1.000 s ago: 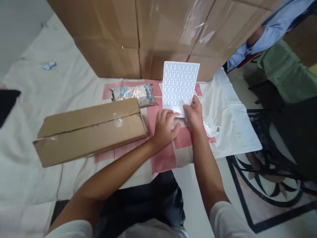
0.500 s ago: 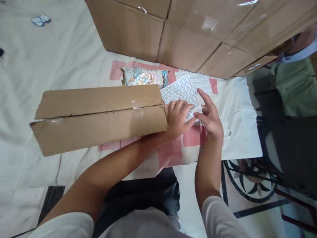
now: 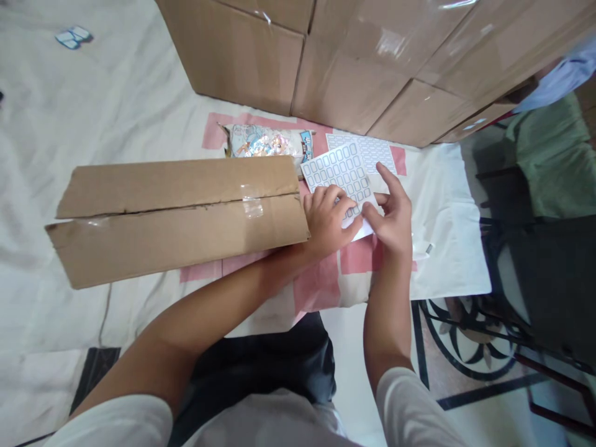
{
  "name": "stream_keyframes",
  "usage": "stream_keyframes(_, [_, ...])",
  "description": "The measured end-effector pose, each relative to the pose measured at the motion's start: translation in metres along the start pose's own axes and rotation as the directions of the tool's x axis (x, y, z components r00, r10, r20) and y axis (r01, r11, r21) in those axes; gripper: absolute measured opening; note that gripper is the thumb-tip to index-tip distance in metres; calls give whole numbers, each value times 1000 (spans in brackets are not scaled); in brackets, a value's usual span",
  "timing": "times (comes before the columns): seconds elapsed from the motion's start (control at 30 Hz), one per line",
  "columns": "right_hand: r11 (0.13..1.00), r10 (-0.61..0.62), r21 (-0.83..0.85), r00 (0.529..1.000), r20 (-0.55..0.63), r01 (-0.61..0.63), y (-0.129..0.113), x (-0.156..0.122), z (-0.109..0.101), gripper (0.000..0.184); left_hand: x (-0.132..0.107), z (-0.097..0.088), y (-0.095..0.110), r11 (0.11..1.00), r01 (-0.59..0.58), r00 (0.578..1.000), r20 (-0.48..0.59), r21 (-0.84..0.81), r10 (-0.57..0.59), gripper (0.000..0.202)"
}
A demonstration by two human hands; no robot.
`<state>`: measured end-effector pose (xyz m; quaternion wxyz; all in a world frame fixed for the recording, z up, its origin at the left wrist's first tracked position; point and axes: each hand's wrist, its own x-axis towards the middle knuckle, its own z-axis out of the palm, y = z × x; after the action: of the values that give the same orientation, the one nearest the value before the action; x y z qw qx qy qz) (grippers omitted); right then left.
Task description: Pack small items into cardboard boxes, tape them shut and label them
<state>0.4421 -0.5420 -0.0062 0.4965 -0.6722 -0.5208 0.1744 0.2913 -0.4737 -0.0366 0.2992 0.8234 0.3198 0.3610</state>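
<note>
A white sheet of blue-outlined rounded labels [image 3: 342, 162] lies tilted on the pink and white cloth, beside the end of a long cardboard box [image 3: 186, 211]. Across the sheet's lower left part rests my left hand [image 3: 328, 220], its fingers spread and slightly bent, its wrist beside the box's right end. My right hand [image 3: 393, 214] holds the sheet's right edge, thumb on top and index finger raised; its other fingers are partly hidden. Behind the tilted sheet is a second sheet with smaller printed outlines [image 3: 384, 152].
A shiny printed packet [image 3: 267, 143] lies behind the long box. Large taped cartons [image 3: 344, 87] stand along the back. A small white object [image 3: 423, 252] is right of my right wrist. Blue-edged pieces [image 3: 74, 37] lie far left. A dark chair [image 3: 554, 273] stands at the right.
My right thumb has slid slightly left and down over the label sheet, and the sheet's lower edge has shifted toward me. My left hand stays on it. The view has moved slightly.
</note>
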Motion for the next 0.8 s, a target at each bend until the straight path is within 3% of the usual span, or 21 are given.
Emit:
stream_keyframes(0.37, [990,80,108,992,101,-91,-6,0,-6,88,-3,2,-3,1000,-24,999,-23,0,24,14])
stream_keyframes(0.57, [992,79,89,992,95,-88,-6,-2,-7,85,-3,3,-5,999,-52,997,-61,4,52,16])
stream_keyframes(0.8, [990,90,102,992,88,-99,-4,-1,-8,83,-2,3,-8,998,-1,999,-40,-63,-2,15])
